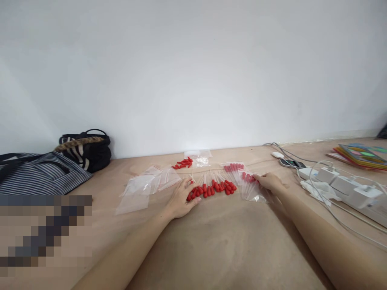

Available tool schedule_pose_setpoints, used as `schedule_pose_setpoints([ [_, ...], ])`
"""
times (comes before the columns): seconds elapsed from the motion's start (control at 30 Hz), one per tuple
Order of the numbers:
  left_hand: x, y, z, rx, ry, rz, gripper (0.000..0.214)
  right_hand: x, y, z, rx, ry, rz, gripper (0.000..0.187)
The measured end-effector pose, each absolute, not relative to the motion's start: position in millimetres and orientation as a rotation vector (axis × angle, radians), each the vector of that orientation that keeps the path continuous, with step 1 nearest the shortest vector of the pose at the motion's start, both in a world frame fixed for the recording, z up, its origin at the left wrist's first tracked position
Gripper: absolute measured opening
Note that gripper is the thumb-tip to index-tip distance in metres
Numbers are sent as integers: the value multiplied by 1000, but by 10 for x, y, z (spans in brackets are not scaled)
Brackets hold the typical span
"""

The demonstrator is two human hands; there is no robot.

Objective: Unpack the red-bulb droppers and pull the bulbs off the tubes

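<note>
Several droppers with red bulbs and thin clear stems (212,188) lie in a row across the middle of the table, bulbs toward me. My left hand (183,200) rests at the row's left end, thumb and fingers apart, touching or close beside the leftmost bulbs. My right hand (269,183) pinches the upper right edge of a clear zip bag (255,195) with several red-bulbed droppers inside. Another filled zip bag (234,168) lies just behind it, partly overlapped. Flat clear zip bags (142,186) are spread left of my left hand.
Loose red bulbs (183,163) lie behind the row, beside a bag of clear stems (202,161). A power strip with white chargers (347,185) and cables stands right. Colourful flat folders (359,155) are far right. Striped bag (45,173) and black bag (93,151) sit left.
</note>
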State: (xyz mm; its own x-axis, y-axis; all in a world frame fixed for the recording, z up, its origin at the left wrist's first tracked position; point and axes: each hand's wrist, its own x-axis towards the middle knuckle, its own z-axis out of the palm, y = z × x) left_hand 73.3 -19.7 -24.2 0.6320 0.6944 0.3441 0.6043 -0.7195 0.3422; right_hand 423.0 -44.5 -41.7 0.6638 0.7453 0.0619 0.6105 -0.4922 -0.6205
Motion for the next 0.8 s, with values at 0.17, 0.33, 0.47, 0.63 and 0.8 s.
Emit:
schedule_pose_setpoints([
  [0.17,661,-237,-281,2601,1132,1105,38,4212,-552,-264,-1873,-906,546,31],
  [0.33,564,-410,-258,2490,1032,1283,17,3894,-570,-37,-1330,-869,749,33],
  [0.47,519,-656,-260,2274,902,1102,14,3163,-734,15,-1086,-829,954,45],
  [0.63,516,-893,-298,1800,803,920,33,2323,-1043,-230,-1000,-891,1136,40],
  [0.8,361,-780,-177,1704,881,700,44,2249,-1108,-397,-1059,-1218,1133,31],
])
